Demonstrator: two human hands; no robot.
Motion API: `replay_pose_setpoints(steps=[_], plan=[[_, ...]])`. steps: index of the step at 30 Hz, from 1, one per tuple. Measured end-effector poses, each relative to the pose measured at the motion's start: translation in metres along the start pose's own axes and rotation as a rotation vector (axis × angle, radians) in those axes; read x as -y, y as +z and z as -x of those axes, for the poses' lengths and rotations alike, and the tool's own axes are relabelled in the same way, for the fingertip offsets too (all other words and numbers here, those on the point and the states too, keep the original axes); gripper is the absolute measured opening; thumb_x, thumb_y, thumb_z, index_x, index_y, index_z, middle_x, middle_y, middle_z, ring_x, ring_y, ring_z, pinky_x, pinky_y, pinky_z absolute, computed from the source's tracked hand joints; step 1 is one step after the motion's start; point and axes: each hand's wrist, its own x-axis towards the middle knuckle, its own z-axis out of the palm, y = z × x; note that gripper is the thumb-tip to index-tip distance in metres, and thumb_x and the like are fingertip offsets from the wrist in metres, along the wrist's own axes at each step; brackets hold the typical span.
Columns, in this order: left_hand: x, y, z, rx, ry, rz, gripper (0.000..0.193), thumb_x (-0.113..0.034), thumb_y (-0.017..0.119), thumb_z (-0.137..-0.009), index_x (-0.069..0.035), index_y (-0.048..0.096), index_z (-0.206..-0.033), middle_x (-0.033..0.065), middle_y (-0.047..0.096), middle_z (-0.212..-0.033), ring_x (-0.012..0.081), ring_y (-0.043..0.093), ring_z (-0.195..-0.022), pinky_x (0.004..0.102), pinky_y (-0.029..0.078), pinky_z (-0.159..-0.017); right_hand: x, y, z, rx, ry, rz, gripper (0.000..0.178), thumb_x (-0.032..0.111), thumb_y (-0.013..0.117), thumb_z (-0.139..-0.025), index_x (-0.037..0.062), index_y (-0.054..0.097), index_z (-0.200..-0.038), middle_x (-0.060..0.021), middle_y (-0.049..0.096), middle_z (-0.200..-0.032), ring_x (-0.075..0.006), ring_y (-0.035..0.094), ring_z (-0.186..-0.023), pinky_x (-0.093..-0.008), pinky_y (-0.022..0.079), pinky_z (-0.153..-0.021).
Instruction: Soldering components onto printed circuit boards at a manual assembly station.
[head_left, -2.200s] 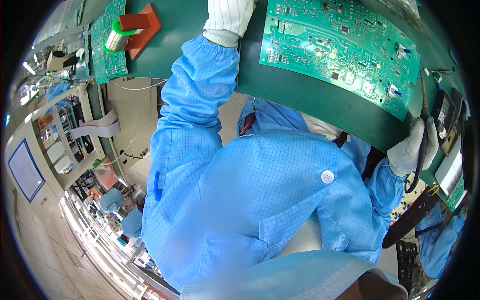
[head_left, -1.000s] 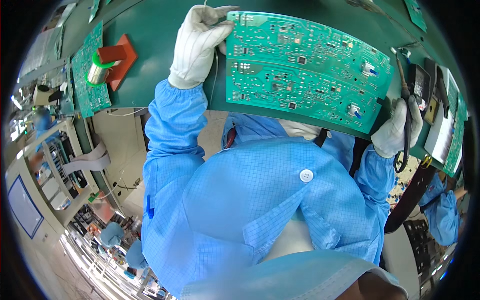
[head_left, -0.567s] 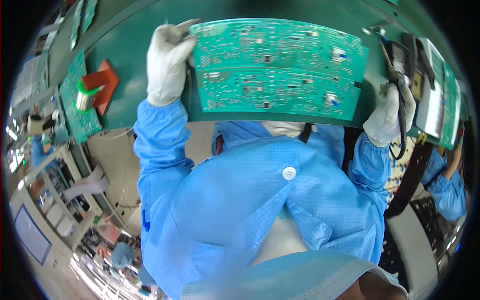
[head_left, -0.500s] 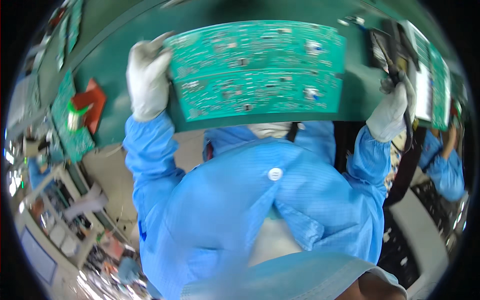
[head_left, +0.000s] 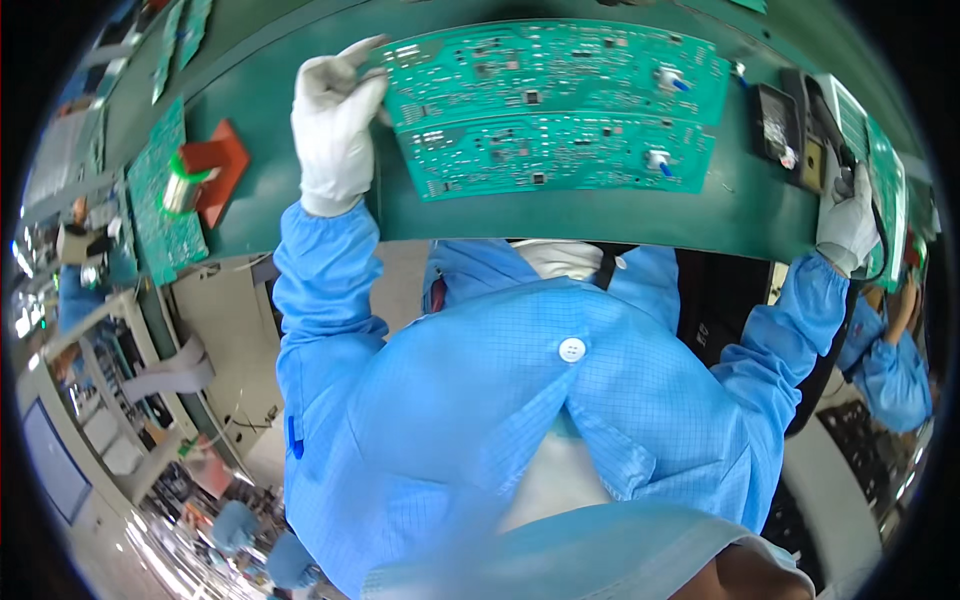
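My left hand [head_left: 335, 130], in a white glove, pinches the upper left edge of a green circuit board panel [head_left: 545, 112]. The panel has two joined halves with many small parts; a white part with a blue piece sits near the right of each half. At the right, my gloved right hand [head_left: 848, 218] closes round the dark handle of a soldering iron [head_left: 846, 160]. The iron's front end points toward a black stand [head_left: 802, 110], and its tip cannot be made out. A black cord [head_left: 884, 235] loops down beside this hand.
A solder spool [head_left: 182, 190] on a red-brown holder [head_left: 228, 170] stands at the left, beside more green boards [head_left: 150, 180]. A small dark tray [head_left: 775, 122] lies by the stand, and another board [head_left: 888, 190] at the far right. Another person's blue sleeve [head_left: 890, 370] shows beyond.
My right hand has moved right with the soldering iron, bringing it to the stand. The whole view has shifted; my left hand stays at the panel's left edge.
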Motion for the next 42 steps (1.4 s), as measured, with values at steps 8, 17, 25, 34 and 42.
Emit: replay_pose_setpoints(steps=[8,17,25,34,42], plan=[[-0.016,-0.001,0.015,0.016,0.182,-0.050,0.030,0.008,0.067,-0.092,-0.001,0.040,-0.100,0.0275,0.066,-0.126,0.0137,0.063,-0.075,0.0249,0.054,-0.060,0.074,0.035,0.099,0.248,0.308,-0.940,0.038,0.018,0.058,-0.105,-0.0007,0.059,-0.138,-0.0075,0.071,-0.104,-0.0129,0.064,-0.084,-0.0235,0.054,-0.073],[-0.032,0.000,0.055,-0.066,0.478,-0.338,0.038,0.011,0.074,-0.085,-0.006,0.041,-0.098,0.0188,0.070,-0.109,0.0207,0.072,-0.095,0.0273,0.057,-0.077,0.134,0.053,0.137,0.348,-0.008,-0.706,0.042,0.035,0.070,-0.099,-0.0009,0.065,-0.119,-0.0086,0.069,-0.107,-0.0139,0.065,-0.092,-0.0266,0.052,-0.079],[-0.014,-0.003,0.087,-0.009,0.366,-0.165,0.040,0.011,0.071,-0.085,-0.008,0.041,-0.103,0.0189,0.064,-0.114,0.0375,0.066,-0.116,0.0460,0.054,-0.100,0.099,0.087,0.153,0.286,-0.277,-0.582,0.035,0.020,0.063,-0.102,-0.0019,0.061,-0.129,-0.0159,0.068,-0.124,-0.0250,0.067,-0.112,-0.0364,0.055,-0.096],[0.050,-0.014,0.037,0.147,0.433,-0.899,0.035,-0.025,0.068,-0.092,-0.004,0.055,-0.117,0.0074,0.077,-0.105,0.0260,0.072,-0.099,0.0358,0.057,-0.090,0.089,0.091,0.161,0.249,-0.288,-0.507,0.032,0.013,0.065,-0.097,0.0040,0.064,-0.128,-0.0135,0.070,-0.123,-0.0250,0.069,-0.112,-0.0363,0.056,-0.096],[0.054,-0.011,0.037,0.104,0.491,-0.925,0.033,-0.011,0.074,-0.086,-0.004,0.058,-0.114,0.0036,0.078,-0.098,0.0233,0.072,-0.090,0.0349,0.055,-0.087,0.091,0.092,0.161,0.188,-0.334,-0.476,0.031,0.015,0.074,-0.090,0.0070,0.067,-0.119,-0.0126,0.071,-0.120,-0.0277,0.070,-0.109,-0.0372,0.056,-0.094]])
